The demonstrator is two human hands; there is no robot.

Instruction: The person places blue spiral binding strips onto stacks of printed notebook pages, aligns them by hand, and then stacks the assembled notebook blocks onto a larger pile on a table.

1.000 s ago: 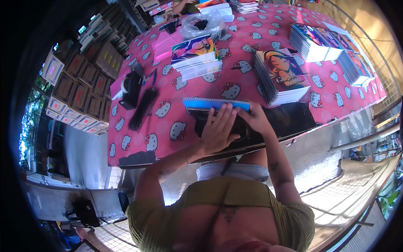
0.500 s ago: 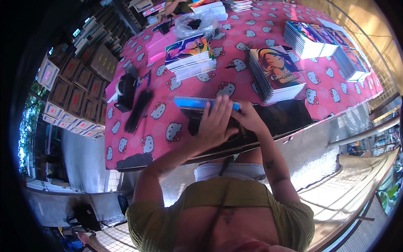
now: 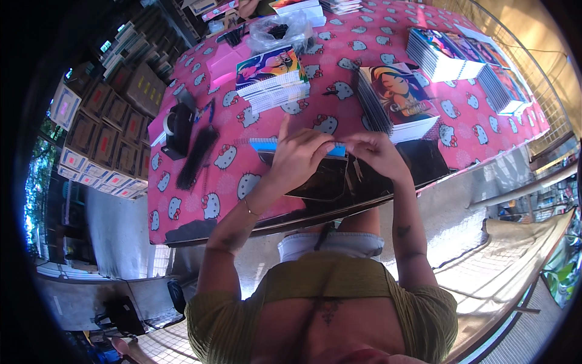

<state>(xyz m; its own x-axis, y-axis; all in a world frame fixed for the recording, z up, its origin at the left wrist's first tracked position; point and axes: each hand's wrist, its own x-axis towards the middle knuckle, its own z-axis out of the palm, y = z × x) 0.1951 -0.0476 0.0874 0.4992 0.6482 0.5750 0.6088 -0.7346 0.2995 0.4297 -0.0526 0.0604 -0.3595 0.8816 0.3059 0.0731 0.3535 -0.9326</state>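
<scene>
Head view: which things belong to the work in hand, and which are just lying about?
Apparently in the job:
- blue spiral notebook, under the left hand and right hand
- spiral-bound notebook stack beyond the right hand

Apparently lying about:
- black tape dispenser
- pink sheets
- cardboard boxes

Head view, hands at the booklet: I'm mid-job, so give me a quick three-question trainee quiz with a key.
1. Multiple choice: what colour shows on the spiral-bound booklet between the left hand and right hand and under them?
A) red
B) blue
C) green
2. True or false: the tape dispenser is to the left of both hands.
3. Fill in: a thin bracelet is on the person's ____ wrist.

Key: 1 B; 2 true; 3 left.
</scene>
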